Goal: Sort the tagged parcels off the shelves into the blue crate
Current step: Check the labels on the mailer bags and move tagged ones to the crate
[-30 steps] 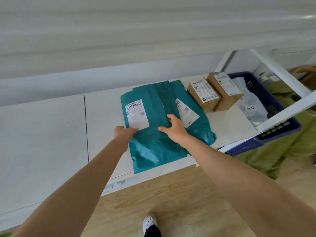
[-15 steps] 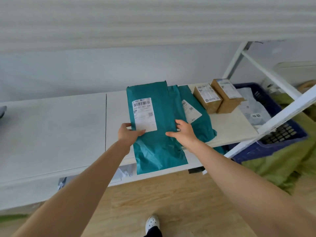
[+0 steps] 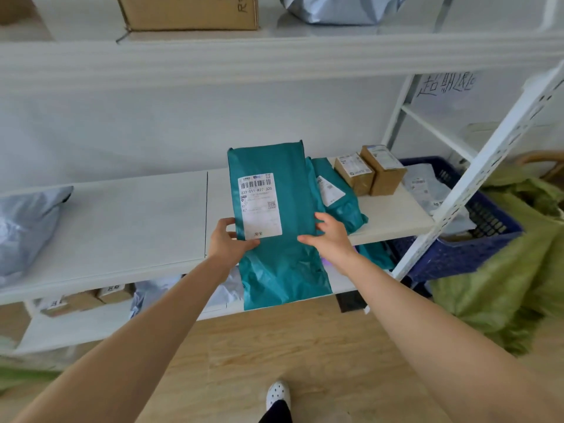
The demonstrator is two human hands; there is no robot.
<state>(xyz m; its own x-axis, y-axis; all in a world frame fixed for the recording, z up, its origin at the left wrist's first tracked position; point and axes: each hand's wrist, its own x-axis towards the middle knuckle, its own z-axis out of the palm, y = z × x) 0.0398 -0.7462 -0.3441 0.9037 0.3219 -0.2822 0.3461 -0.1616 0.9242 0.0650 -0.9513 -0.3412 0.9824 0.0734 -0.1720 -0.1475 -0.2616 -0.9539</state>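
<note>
- While your left hand (image 3: 228, 240) pinches the teal parcel (image 3: 293, 190) at its left edge, thumb down on the bottom corner of the white label (image 3: 259, 206) and the other fingers tucked behind, your right hand (image 3: 331, 238) has the right edge. Its fingers are spread and bent onto it, thumb laid across the front.
- The parcel's tipped up off the shelf (image 3: 122, 215), top end toward the back wall, crumpled bottom end hanging out past the shelf's front lip.
- Just right of it a second teal bag (image 3: 341, 206) lies flat, one corner drooping over the lip. Two small cardboard boxes (image 3: 355, 178) stand side by side just beside that.
- The blue crate (image 3: 451, 257) sits low on the right, beyond the white slotted upright (image 3: 488, 166), with a pale mailer (image 3: 427, 190) inside.
- On your left, a wide stretch of white board runs from your hand to a grey bag (image 3: 27, 221) at the far end.
- The upper shelf edge (image 3: 274, 56) runs overhead, well apart from the parcel's top.
</note>
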